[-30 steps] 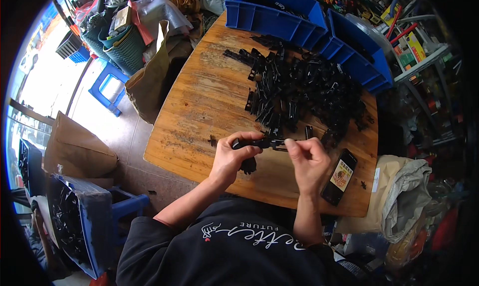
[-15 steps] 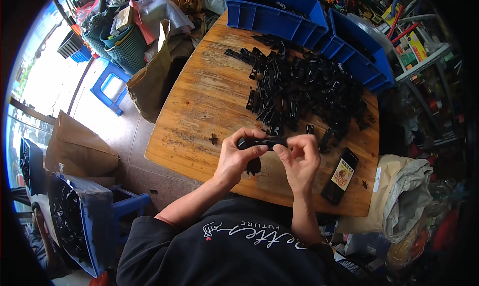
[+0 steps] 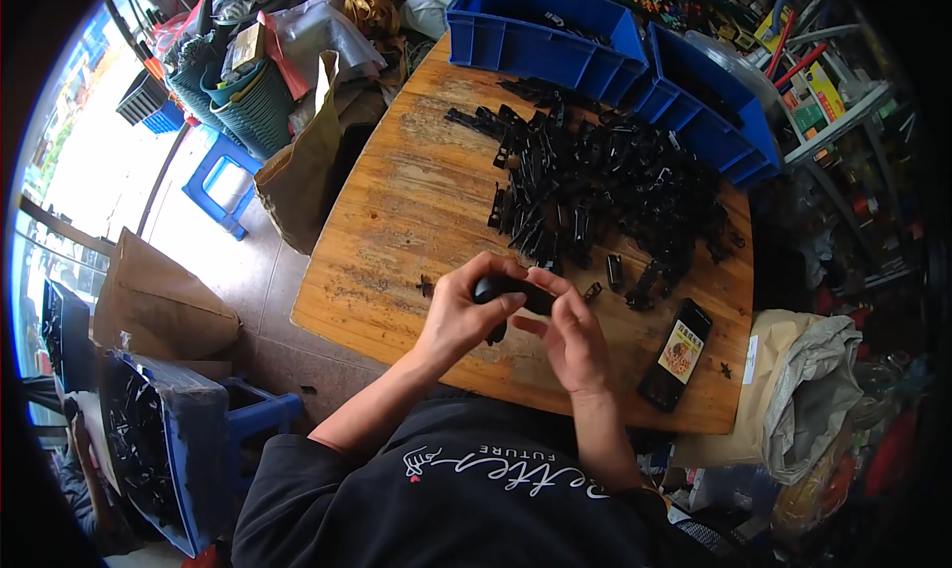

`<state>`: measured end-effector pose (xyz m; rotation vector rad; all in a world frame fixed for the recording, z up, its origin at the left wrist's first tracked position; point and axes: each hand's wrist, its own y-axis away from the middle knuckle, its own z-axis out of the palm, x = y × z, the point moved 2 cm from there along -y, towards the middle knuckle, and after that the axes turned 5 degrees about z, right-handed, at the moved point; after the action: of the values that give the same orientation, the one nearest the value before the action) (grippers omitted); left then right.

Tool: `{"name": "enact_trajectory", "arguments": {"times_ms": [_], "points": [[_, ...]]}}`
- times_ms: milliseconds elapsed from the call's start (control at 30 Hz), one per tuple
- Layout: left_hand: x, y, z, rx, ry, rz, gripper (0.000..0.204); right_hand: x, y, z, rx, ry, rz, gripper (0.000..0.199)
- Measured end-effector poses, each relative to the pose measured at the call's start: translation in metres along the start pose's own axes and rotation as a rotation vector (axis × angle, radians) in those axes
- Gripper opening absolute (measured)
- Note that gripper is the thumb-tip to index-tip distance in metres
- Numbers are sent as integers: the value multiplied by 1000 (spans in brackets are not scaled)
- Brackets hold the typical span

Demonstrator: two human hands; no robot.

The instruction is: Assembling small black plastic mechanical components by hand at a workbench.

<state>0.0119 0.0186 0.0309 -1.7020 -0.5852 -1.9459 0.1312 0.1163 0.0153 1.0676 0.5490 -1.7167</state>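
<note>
My left hand grips the left end of a long black plastic part just above the near half of the wooden table. My right hand closes over the same part from the right, with the fingers curled on its top. A big heap of similar black plastic parts lies on the far half of the table, beyond both hands. A few stray small black pieces lie beside my left hand.
A phone with a lit screen lies at the right, near the table's front edge. Two blue bins stand along the far edge. Sacks, baskets and a blue stool crowd the floor at the left; a blue crate of black parts sits lower left.
Both hands have drawn closer together over the black part and slid slightly toward me. My right hand now covers more of the part.
</note>
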Motion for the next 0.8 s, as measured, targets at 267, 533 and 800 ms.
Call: {"name": "enact_trajectory", "arguments": {"times_ms": [267,533,800], "points": [[10,-14,60,71,-653,575,46,37,-31,7,-116,-848,-64,48],[36,-40,33,190,-687,832,42,-4,-50,-19,-110,-1148,64,45],[-19,-82,-17,165,-874,564,35,-262,-167,-125,430,-687,-310,41]]}}
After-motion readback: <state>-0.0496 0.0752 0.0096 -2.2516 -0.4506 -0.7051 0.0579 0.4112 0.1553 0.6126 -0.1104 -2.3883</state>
